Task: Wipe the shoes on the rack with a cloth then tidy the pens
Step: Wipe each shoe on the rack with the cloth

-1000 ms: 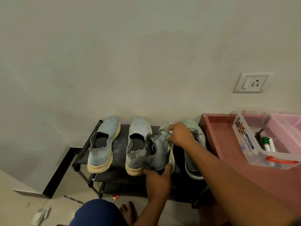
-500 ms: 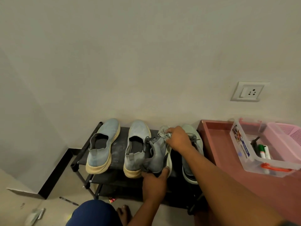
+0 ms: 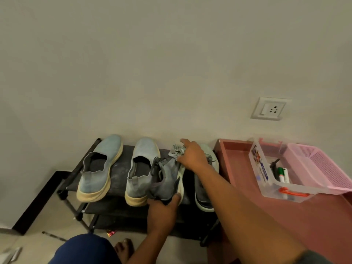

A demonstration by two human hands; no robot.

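The grey laced shoe [image 3: 167, 178], tilted at the rack's [image 3: 118, 164] front edge, is gripped at the heel by the left hand [image 3: 162, 208]; if that grip loosens, it could be tipped off. The cloth [image 3: 177, 151] is bunched under the right hand [image 3: 192, 157], forefinger extended, at the toe. Four shoes are counted. About three pens [image 3: 282, 174] are seen in one clear box [image 3: 266, 180].
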